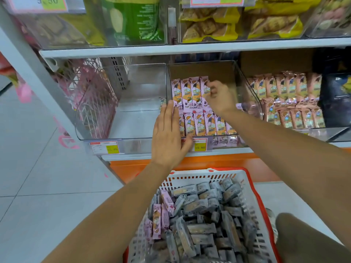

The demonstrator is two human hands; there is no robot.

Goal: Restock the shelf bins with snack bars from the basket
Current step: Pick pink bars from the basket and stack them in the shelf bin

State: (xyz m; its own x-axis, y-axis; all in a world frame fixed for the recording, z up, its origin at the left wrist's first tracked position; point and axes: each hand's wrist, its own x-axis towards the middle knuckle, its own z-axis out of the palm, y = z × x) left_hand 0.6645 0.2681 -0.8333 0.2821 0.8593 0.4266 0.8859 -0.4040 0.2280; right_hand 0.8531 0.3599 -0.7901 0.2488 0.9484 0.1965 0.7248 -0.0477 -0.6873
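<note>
A clear shelf bin (247,86) in the middle of the lower shelf holds two rows of pink snack bars (191,93) standing side by side. My right hand (218,97) reaches into this bin and pinches the rightmost bar of the back row. My left hand (168,133) is flat with straight fingers, pressed against the left end of the front row at the bin's left wall. Below, a white and red basket (207,175) is filled with several dark-wrapped bars (205,215) and a few pink ones (159,215) at its left side.
A clear bin (98,118) to the left of the pink bars holds nothing visible. The bin to the right holds orange-pink bars (284,99). The upper shelf carries bins of yellow and green snack bags (209,23). Price tags (105,148) hang on the shelf edge. My knee (313,236) is beside the basket.
</note>
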